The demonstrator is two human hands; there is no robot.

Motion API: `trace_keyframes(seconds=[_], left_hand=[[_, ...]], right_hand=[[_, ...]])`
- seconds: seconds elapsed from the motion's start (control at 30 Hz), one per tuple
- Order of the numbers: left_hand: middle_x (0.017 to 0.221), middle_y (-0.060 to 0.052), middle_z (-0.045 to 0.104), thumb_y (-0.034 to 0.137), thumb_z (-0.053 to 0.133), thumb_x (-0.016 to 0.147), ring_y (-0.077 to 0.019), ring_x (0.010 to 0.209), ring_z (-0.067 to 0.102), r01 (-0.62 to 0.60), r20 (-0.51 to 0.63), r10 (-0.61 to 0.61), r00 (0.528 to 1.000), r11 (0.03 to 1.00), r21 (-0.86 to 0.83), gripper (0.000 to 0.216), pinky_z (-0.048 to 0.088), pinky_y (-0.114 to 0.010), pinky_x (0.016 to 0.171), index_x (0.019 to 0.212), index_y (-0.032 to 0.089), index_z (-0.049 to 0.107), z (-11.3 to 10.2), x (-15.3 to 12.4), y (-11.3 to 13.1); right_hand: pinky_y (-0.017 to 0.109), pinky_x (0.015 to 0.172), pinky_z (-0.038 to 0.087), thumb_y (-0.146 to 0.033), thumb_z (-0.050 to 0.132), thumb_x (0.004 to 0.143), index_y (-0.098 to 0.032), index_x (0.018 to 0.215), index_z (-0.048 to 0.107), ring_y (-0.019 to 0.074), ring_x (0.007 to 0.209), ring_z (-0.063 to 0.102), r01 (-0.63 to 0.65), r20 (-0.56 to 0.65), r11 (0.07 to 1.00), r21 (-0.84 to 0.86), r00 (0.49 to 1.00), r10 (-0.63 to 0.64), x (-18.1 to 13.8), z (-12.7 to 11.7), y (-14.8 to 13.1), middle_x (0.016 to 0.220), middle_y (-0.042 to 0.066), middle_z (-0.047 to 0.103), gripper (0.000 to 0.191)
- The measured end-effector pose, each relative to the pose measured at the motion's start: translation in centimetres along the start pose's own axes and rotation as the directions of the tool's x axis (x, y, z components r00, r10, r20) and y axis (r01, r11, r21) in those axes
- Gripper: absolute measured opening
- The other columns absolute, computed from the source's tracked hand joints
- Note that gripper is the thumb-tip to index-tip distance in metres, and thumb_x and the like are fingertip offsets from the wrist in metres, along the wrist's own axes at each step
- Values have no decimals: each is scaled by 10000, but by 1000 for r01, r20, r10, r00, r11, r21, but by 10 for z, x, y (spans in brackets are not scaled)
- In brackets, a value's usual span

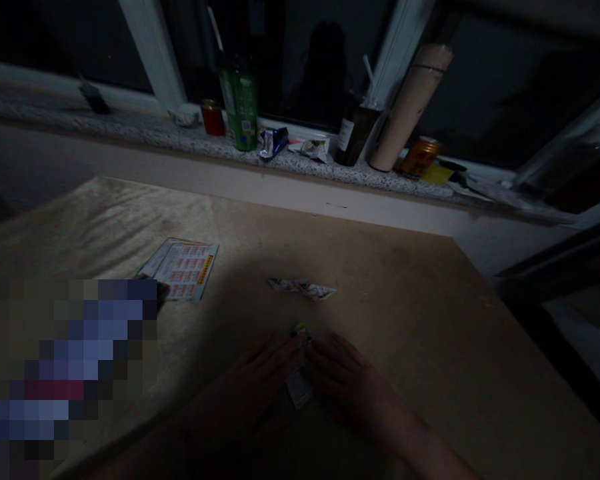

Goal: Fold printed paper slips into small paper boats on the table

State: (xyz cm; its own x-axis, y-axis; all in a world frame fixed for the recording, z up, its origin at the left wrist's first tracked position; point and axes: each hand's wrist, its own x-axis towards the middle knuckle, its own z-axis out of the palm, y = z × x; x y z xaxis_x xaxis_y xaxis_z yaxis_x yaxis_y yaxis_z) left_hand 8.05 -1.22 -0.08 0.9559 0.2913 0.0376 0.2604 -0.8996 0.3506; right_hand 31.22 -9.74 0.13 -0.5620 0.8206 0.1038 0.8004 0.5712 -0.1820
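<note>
In the dim head view, a narrow folded strip of paper (299,389) lies on the table in front of me, its far tip yellow-green. My left hand (270,363) rests over its left side, fingers stretched out flat toward the tip. From the other side my right hand (337,370) lies on the strip's right edge, fingers also extended. Both hands' fingertips nearly meet near the far end and hide part of the paper. Just beyond them lies a small folded paper piece with pointed ends (316,291), touched by neither hand.
Printed sheets (187,270) lie left on the table (405,293), beside a pixelated blurred area. Along the windowsill (145,130) stand a green cup (243,110), a red jar (213,118), a dark cup (353,137), a tall pink flask (411,110) and an orange can (420,157).
</note>
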Motion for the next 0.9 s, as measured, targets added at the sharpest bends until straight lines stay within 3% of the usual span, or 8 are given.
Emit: trace_keyframes(seconds=[0.13, 0.23, 0.33, 0.53, 0.77, 0.9], left_hand=[[1529, -63, 83, 437, 498, 860, -254, 1379, 140, 24, 55, -24, 998, 1000, -8, 794, 138, -431, 1120, 1465, 201, 41, 1, -1, -3], [1527, -65, 96, 490, 465, 871, -253, 1379, 139, 39, 70, -40, 997, 999, 17, 786, 116, -439, 1120, 1465, 202, 41, 1, -2, -4], [1526, -65, 104, 520, 439, 876, -264, 1376, 148, 57, 53, -60, 997, 998, 41, 772, 87, -460, 1118, 1465, 215, 45, 1, -3, -3], [1520, -76, 142, 513, 427, 885, -283, 1375, 140, 82, 60, -84, 995, 996, 29, 724, 65, -493, 1114, 1464, 235, 90, -1, -5, -4], [1512, -116, 127, 511, 475, 853, -272, 1383, 99, 53, 209, -51, 977, 999, -5, 779, 101, -465, 1116, 1454, 141, 146, -9, -2, 3], [1509, -135, 86, 519, 528, 829, -303, 1379, 83, 11, 254, -11, 967, 1000, 1, 792, 104, -517, 1099, 1451, 180, 174, -13, 0, 4]], right_hand=[[517, 1126, 100, -182, 439, 911, -226, 1280, 479, 211, 1319, 328, 2, -1, 1000, -1, 1000, -2, -1, -5, 1, 1394, 34, 446, 374], [544, 1122, 55, -277, 492, 890, -215, 1268, 492, 240, 1303, 350, -48, -21, 999, 25, 999, 48, 0, -7, 0, 1360, 49, 487, 384], [570, 1112, 67, -373, 553, 839, -203, 1279, 482, 266, 1290, 365, -67, -45, 996, 65, 997, 70, 1, -6, -2, 1337, 66, 509, 477], [569, 1103, 117, -345, 557, 841, -262, 1282, 482, 245, 1270, 387, -106, -42, 986, 127, 993, 112, 1, -9, 4, 1335, 28, 512, 455], [595, 1093, 97, -363, 592, 823, -256, 1241, 535, 272, 1297, 344, -130, -6, 988, 84, 991, 131, -1, -18, 14, 1369, 56, 468, 435], [596, 1093, 79, -345, 597, 819, -259, 1232, 547, 277, 1306, 328, -144, -26, 988, 52, 989, 145, -2, -18, 18, 1371, 62, 461, 424]])
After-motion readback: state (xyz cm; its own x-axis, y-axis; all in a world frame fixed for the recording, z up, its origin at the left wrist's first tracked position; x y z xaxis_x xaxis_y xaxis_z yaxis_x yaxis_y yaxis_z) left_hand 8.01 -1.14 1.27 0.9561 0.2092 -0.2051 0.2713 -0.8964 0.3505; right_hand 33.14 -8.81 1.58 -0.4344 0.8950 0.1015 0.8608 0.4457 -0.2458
